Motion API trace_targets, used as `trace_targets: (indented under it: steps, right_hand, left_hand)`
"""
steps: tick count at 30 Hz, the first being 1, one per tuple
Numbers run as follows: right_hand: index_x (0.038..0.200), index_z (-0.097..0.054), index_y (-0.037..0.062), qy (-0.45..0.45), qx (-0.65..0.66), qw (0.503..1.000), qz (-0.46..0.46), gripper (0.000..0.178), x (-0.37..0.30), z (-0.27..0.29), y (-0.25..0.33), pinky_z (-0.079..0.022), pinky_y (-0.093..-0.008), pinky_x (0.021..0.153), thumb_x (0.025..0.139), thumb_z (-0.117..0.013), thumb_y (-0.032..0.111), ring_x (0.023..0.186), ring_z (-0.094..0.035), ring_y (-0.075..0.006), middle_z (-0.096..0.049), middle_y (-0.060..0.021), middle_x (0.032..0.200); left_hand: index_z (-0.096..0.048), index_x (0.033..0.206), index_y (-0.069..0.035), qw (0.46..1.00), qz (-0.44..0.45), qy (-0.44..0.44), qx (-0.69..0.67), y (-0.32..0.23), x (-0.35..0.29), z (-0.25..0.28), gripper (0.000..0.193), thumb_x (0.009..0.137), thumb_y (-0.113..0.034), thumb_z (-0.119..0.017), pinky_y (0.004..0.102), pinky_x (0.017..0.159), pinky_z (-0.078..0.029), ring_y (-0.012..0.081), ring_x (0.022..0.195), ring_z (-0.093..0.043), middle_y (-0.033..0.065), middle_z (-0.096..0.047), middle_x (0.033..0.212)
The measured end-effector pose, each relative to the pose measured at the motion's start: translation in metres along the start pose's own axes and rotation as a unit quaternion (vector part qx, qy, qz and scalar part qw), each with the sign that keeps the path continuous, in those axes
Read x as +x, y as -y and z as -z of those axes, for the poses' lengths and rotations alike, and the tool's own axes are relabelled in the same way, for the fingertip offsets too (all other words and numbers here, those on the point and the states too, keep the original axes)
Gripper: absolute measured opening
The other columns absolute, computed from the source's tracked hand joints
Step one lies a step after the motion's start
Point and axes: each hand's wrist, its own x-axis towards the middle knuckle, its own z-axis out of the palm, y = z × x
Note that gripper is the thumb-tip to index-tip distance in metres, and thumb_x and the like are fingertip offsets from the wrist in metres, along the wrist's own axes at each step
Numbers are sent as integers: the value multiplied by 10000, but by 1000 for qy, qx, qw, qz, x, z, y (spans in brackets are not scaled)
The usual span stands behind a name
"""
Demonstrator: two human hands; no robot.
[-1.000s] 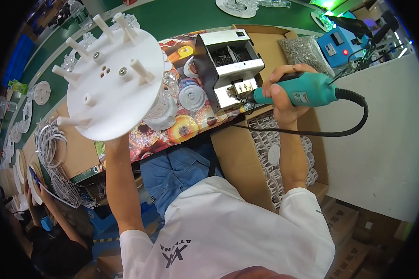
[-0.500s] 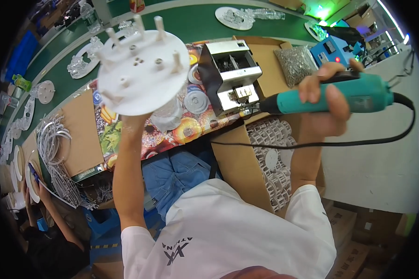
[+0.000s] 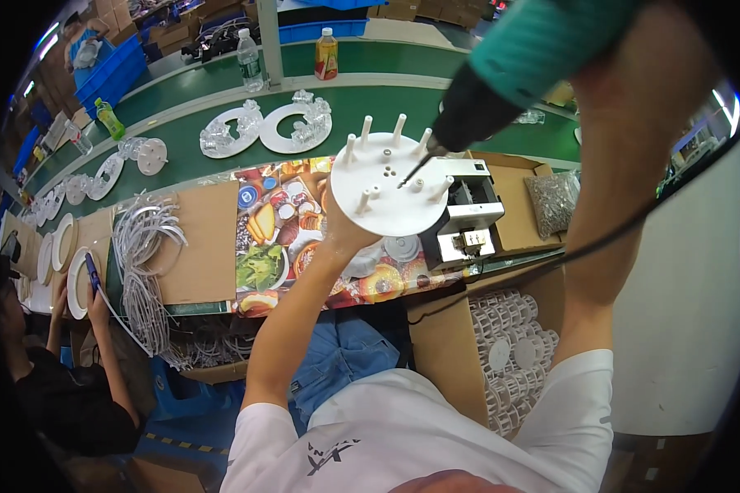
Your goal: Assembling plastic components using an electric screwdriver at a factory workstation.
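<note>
My left hand [image 3: 347, 234], mostly hidden underneath, holds up a white round plate [image 3: 386, 201] with several upright pegs. Above it on the right, my right hand [image 3: 653, 62] is wrapped round a green electric screwdriver [image 3: 542, 49] with a black nose. The screwdriver slants down to the left, and its thin bit ends over the plate's face, close to the small holes in the middle. Whether the bit touches the plate I cannot tell. Just behind the plate's right edge stands a black and silver screw feeder [image 3: 478, 215], partly hidden.
A cardboard box [image 3: 501, 423] of white ribbed parts stands below the bench edge. A bag of screws [image 3: 553, 203] lies in an open carton. White cables [image 3: 144, 263] hang at left, near a co-worker [image 3: 66, 386]. Ring plates [image 3: 296, 135] lie on the green belt [image 3: 189, 177].
The screwdriver has left the screw feeder and come up over the plate, its bit at the plate's middle. My left hand has brought the plate rightward and lower in view; the whole view has shifted.
</note>
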Motion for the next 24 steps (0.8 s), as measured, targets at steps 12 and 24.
trace_targets:
  steps: [12, 24]
  right_hand:
    - [799, -566, 1, 68, 125, 974, -175, 212, -3, -16, -19, -479, -262, 457, 819, -581, 212, 517, -557, -101, -562, -102, 743]
    - [822, -565, -28, 138, 276, 940, -144, 170, -4, -9, -36, -496, -285, 473, 785, -620, 128, 506, -554, -114, -558, -70, 650]
  left_hand:
    - [-372, 1280, 40, 998, 31, 32, -41, 44, -6, -1, 899, 572, -286, -821, 397, 957, -409, 268, 1066, -561, 168, -569, 1133]
    - [-543, 1164, -36, 977, -90, 67, 183, 3, 1, 11, 664, 606, -308, -777, 429, 1048, -310, 277, 1124, -528, 141, -586, 1147]
